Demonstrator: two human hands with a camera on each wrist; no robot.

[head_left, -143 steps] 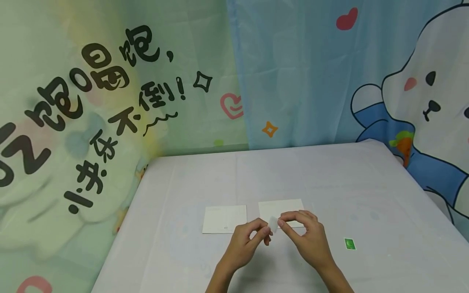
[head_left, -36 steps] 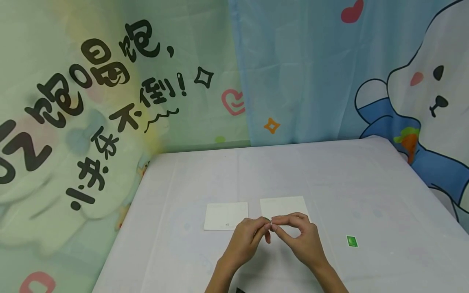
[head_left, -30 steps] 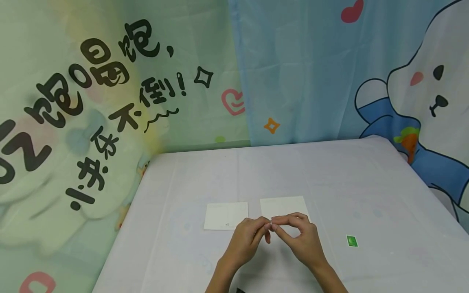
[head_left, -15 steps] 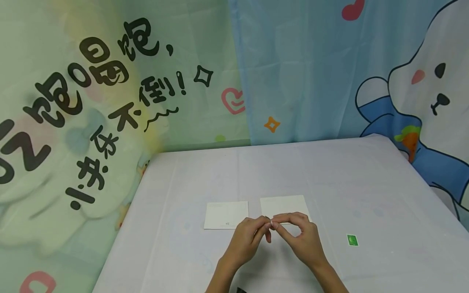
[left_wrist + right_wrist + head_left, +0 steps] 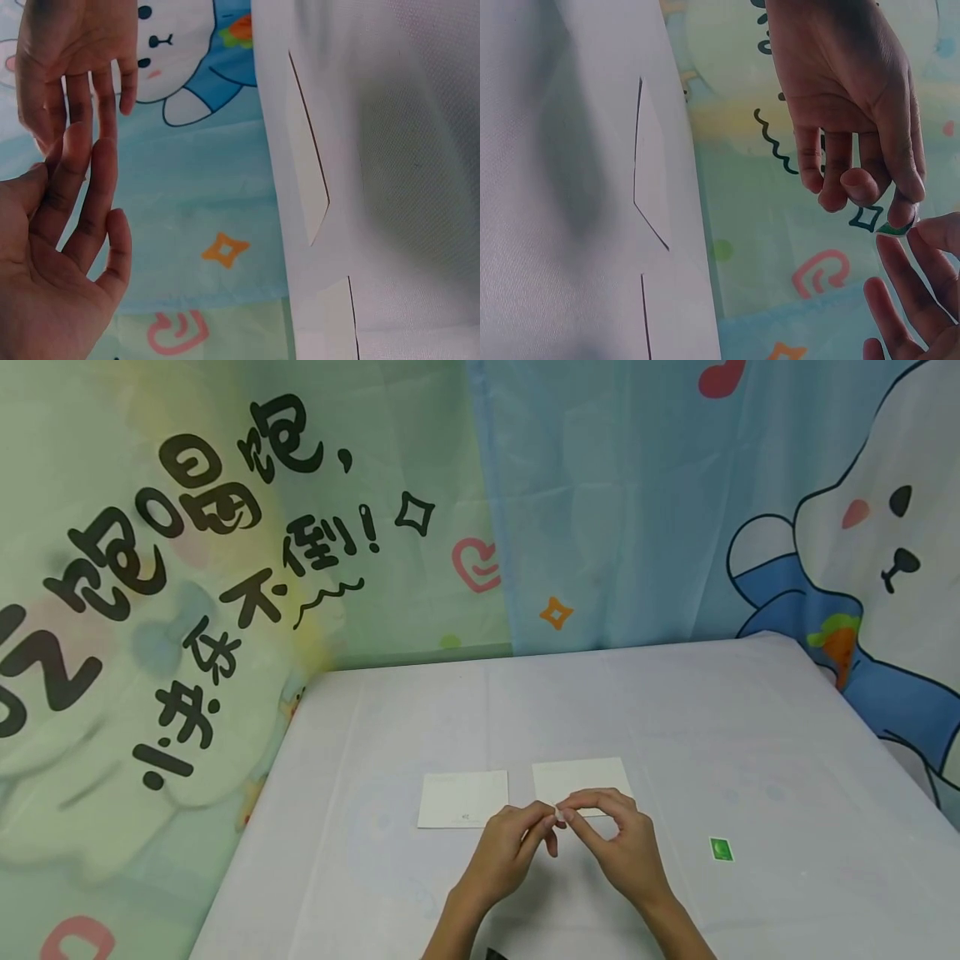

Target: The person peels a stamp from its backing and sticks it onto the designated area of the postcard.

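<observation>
In the head view my left hand (image 5: 504,852) and right hand (image 5: 626,843) meet fingertip to fingertip above the table. Between them is a tiny pale piece (image 5: 559,815), mostly hidden by the fingers. The right wrist view gives its other face: a small green sticker (image 5: 897,229), pinched by my left hand (image 5: 847,97) above and my right hand (image 5: 922,300) below. In the left wrist view the left hand (image 5: 64,247) and right hand (image 5: 75,52) hide it. A similar green sticker with a white border (image 5: 722,849) lies on the table, right of the hands.
Two white cards lie side by side beyond the hands: the left card (image 5: 462,800) bears a tiny mark, and the right card (image 5: 581,777) is partly covered by the right hand. A dark object (image 5: 495,954) pokes in at the bottom edge. Printed curtains stand behind the white table (image 5: 420,718).
Earlier the pale piece showed flat between hands slightly apart; since then the fingertips have come together over it. Just now the right fingers have lifted slightly. A dark object has appeared at the bottom.
</observation>
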